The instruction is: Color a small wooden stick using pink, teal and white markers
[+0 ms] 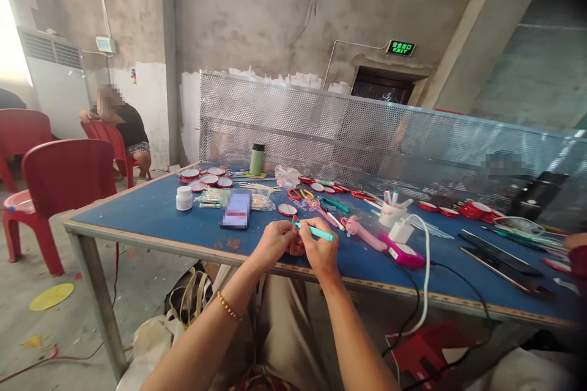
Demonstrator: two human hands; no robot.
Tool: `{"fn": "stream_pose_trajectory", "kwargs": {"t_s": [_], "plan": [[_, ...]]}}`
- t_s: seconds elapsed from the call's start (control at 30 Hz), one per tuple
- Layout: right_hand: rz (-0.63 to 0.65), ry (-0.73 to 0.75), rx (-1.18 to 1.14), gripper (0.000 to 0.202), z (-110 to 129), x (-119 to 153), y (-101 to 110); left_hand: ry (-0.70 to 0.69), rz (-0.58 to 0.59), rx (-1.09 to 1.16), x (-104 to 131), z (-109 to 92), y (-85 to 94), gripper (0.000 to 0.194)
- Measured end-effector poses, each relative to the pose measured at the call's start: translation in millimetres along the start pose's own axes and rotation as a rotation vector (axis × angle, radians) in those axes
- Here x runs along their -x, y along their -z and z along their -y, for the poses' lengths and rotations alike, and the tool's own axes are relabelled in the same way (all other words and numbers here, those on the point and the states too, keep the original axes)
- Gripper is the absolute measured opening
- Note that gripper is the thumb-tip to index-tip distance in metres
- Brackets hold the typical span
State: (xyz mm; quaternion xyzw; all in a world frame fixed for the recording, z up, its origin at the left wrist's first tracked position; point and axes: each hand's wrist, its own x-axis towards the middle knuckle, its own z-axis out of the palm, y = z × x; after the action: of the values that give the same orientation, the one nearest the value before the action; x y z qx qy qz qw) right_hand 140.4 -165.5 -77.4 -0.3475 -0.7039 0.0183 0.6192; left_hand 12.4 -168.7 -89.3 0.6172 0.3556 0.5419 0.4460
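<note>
My right hand is closed around a teal marker pen, its tip pointing left toward my other hand. My left hand is also closed, fingers pinched just beside the pen tip. Something small and reddish shows between the fingers there, too hidden to name. Both hands meet over the front edge of the blue table. Just beyond them lies a round white disc with a red rim. A phone with a lit screen stands to the left of it.
A white jar, a green bottle and stacked red-rimmed discs stand left. Pliers, a pink fan, a pen cup and cables lie right. A perforated metal screen backs the table. A person sits far left.
</note>
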Motion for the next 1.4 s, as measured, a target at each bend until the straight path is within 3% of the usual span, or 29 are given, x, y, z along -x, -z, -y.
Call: {"fn": "stream_pose_trajectory", "kwargs": {"t_s": [0.53, 1.4], "plan": [[-0.009, -0.109, -0.063, 0.024, -5.4, 2.5, -1.7, 0.055, 0.016, 0.135, 0.7, -1.5, -2.2, 0.025], [0.007, -0.090, -0.038, 0.025, -6.7, 1.6, -0.1, 0.064, 0.012, 0.125, 0.7, -4.9, -3.3, 0.024]]}}
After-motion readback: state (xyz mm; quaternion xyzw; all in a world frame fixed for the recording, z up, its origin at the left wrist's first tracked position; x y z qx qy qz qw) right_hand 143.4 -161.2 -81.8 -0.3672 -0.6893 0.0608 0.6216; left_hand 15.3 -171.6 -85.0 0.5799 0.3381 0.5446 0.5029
